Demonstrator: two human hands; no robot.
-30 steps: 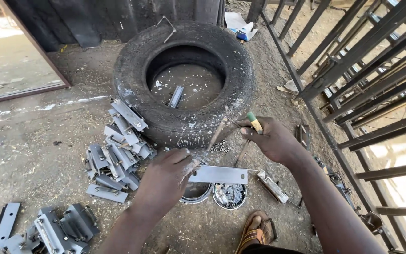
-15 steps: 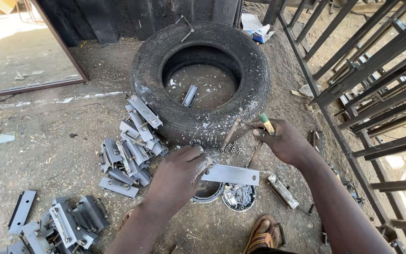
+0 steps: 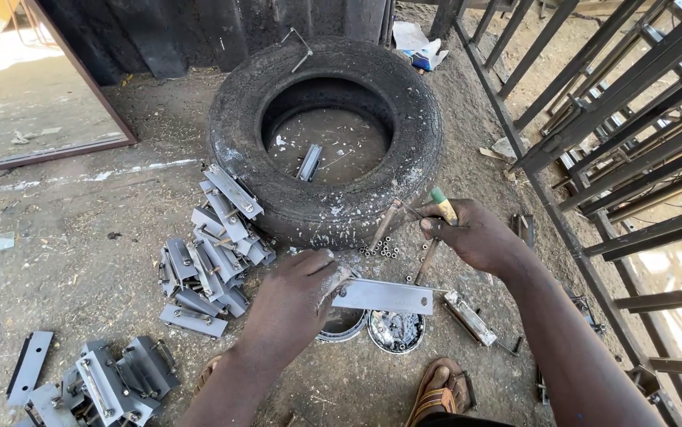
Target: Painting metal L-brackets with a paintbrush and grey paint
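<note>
So the left hand (image 3: 297, 289) is closed around one end of a flat grey metal plate (image 3: 384, 296), holding it level just above the ground, with the thumb on top and the fingers curled under. The plate sticks out to the right, hanging over two small round tins (image 3: 394, 330) that sit side by side on the dirt floor (image 3: 80, 237); the right one looks full of small metal bits, the left one is mostly hidden under the hand. The right hand (image 3: 475, 236) is gripped tight around a tool with a yellow-green handle (image 3: 443, 205), and a thin metal shaft (image 3: 426, 261) runs down from that fist toward the far end of the plate. Can't tell whether its tip actually touches the plate. Right behind both hands is a big old tyre (image 3: 325, 126) lying flat, with one loose grey metal piece (image 3: 309, 162) in the hollow middle and a scatter of small nuts (image 3: 384, 249) on the ground at its near edge. Leaning against the tyre's left side is a heap of similar grey metal brackets (image 3: 210, 253), and there's another bunch of assembled ones (image 3: 107, 383) near the bottom left corner. A sandalled foot (image 3: 436, 391) shows at the bottom, just beside the tins, and another metal fitting (image 3: 467, 316) lies right of them. Dark metal railings (image 3: 633, 119) run along the right side.
</note>
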